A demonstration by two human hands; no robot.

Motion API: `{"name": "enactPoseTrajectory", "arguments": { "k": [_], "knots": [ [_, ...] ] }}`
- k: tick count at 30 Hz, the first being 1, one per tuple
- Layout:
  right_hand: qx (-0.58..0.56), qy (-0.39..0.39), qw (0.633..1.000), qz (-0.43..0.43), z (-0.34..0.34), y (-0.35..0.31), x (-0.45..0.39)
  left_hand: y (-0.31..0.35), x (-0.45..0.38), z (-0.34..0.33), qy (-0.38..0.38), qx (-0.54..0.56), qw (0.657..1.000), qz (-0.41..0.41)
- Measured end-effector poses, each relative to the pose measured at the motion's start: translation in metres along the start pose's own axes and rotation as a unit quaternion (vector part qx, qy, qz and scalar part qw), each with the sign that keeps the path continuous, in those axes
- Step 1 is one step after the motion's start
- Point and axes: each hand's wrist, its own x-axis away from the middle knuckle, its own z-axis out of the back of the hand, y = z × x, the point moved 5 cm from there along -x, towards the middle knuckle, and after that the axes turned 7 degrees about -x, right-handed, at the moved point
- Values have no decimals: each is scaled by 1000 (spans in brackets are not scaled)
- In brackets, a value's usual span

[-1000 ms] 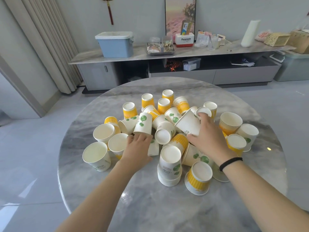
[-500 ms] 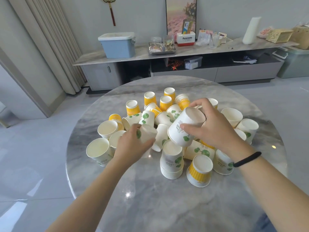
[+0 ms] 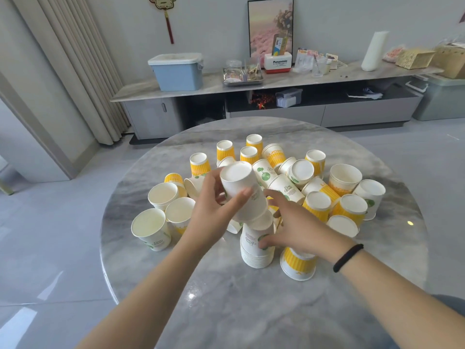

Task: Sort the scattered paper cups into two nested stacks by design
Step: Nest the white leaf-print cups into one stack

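Observation:
Paper cups of two designs, white with green leaves and yellow-striped, lie scattered on a round marble table (image 3: 226, 311). A nested stack of inverted green-leaf cups (image 3: 255, 253) stands at the near middle. My right hand (image 3: 299, 230) grips that stack near its top, thumb on its front. My left hand (image 3: 212, 212) holds an upside-down green-leaf cup (image 3: 239, 182), tilted, right above the stack and touching its top. An inverted yellow-striped cup (image 3: 298, 264) stands just right of the stack.
Upright open cups (image 3: 151, 227) stand at the left of the pile, more cups (image 3: 348, 177) at the right. Behind the table runs a low sideboard (image 3: 276, 81) with a blue bin (image 3: 177, 71) and small items. A curtain hangs at the left.
My right hand set its green-leaf cup on the stack and now grips the stack. My left hand lifted its cup up and right, over the stack.

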Motion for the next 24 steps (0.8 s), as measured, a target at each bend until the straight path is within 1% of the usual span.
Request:
{"name": "enactPoseTrajectory", "arguments": {
  "k": [2, 4, 7, 11, 14, 15, 16, 18, 19, 20, 22, 24],
  "knots": [
    [-16, -3, 1000, -9, 15, 1, 3, -2, 3, -10, -40, -34, 999, -6],
    [-38, -6, 999, -16, 26, 2, 5, -6, 6, -21, -71, -96, 993, -19],
    [-50, -40, 998, -12, 29, 3, 4, -19, 12, -37, -132, -179, 975, -27],
    [-43, -75, 996, 0, 23, 3, -1, -36, 9, -43, -194, -225, 955, 13],
    [-33, -74, 997, 2, 22, 4, -5, -42, -2, -32, -287, -254, 923, 28],
    [-34, -73, 997, 3, 22, 5, -7, -43, -6, -27, -294, -265, 918, 30],
    [-36, -74, 997, 4, 22, 6, -9, -46, -12, -21, -278, -278, 919, 34],
    [-39, -73, 997, 6, 20, 7, -13, -52, -25, -13, -186, -323, 927, 29],
    [-41, -71, 997, 7, 20, 8, -15, -57, -29, -11, -143, -348, 926, 32],
    [-42, -69, 997, 8, 19, 8, -16, -64, -33, -11, -118, -368, 921, 46],
    [-44, -68, 997, 12, 17, 9, -19, -81, -34, -17, -117, -401, 904, 91],
    [-44, -72, 996, 9, 17, 9, -20, -93, -31, -23, -121, -409, 896, 121]
  ]
}}
